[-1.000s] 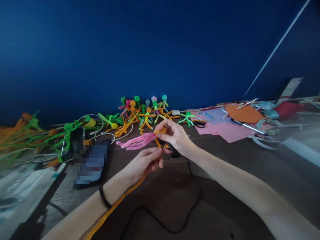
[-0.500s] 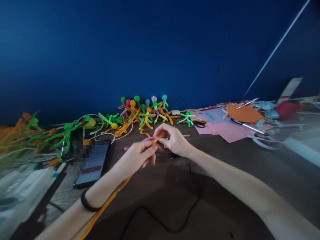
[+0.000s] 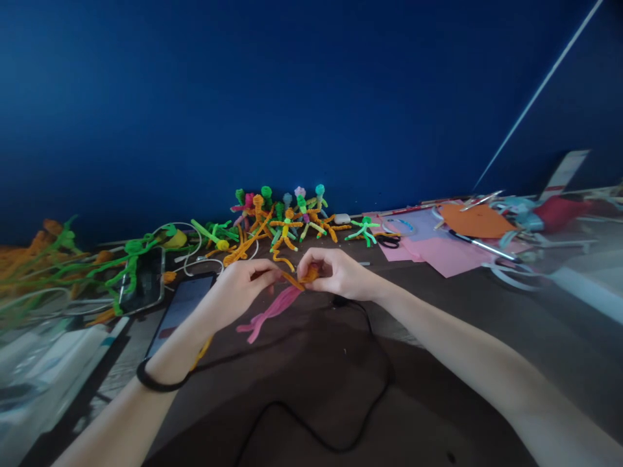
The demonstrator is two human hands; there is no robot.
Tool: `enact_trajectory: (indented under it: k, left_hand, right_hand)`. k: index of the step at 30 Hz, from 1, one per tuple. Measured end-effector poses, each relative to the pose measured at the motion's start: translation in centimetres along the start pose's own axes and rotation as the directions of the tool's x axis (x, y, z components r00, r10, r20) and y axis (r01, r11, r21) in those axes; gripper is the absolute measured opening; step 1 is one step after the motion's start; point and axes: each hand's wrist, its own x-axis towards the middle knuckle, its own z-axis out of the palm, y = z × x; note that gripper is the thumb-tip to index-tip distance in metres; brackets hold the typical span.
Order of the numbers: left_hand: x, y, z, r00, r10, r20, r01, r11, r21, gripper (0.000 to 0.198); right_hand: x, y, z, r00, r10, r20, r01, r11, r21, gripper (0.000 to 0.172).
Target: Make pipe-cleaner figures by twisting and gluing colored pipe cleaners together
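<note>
My right hand (image 3: 343, 275) is closed in a pinch around the coiled orange end of a small pipe cleaner figure. Pink pipe cleaner legs (image 3: 272, 312) trail from it down to the left, with the tips bent apart. Fingers of my left hand (image 3: 237, 290), pinched together, grip an orange pipe cleaner (image 3: 292, 280) that stretches taut across to the coil. More of that orange strand shows below my left wrist. Part of the coil is covered by my right fingers. Both hands are just above the dark table (image 3: 311, 383).
Finished pipe cleaner figures (image 3: 288, 224) crowd against the blue wall. A phone (image 3: 182, 308) lies partly under my left forearm. To the right are pink paper sheets (image 3: 450, 256), scissors (image 3: 389, 241) and an orange sheet (image 3: 477, 222). A black cable (image 3: 311, 431) curves across the front.
My left hand has moved left and up, away from my right hand, drawing out the orange strand. The pink legs, mostly covered before, now hang in view. My right hand has barely shifted.
</note>
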Motion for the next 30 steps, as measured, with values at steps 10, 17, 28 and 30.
enact_trajectory:
  k: [10, 17, 28, 30]
  left_hand:
    - [0.3, -0.1, 1.1, 0.999, -0.019, 0.05, 0.026, 0.99, -0.137, 0.028]
    - [0.5, -0.5, 2.2, 0.992, -0.007, 0.127, 0.05, 0.94, -0.338, 0.027]
    - [0.0, -0.9, 5.0, 0.977, -0.016, 0.211, 0.126, 0.845, -0.519, 0.036]
    - [-0.2, -0.5, 5.4, 0.971, -0.025, 0.237, 0.152, 0.832, -0.533, 0.036]
  right_hand:
    - [-0.2, -0.4, 0.1, 0.999, -0.038, 0.035, 0.025, 0.954, 0.3, 0.019]
    - [-0.2, -0.5, 0.5, 0.999, -0.037, 0.002, 0.033, 0.9, 0.435, 0.019]
    - [0.3, -0.2, 0.9, 0.974, 0.004, -0.228, 0.128, 0.819, 0.56, 0.023]
    - [0.4, 0.1, 0.9, 0.964, 0.001, -0.267, 0.148, 0.829, 0.54, 0.023]
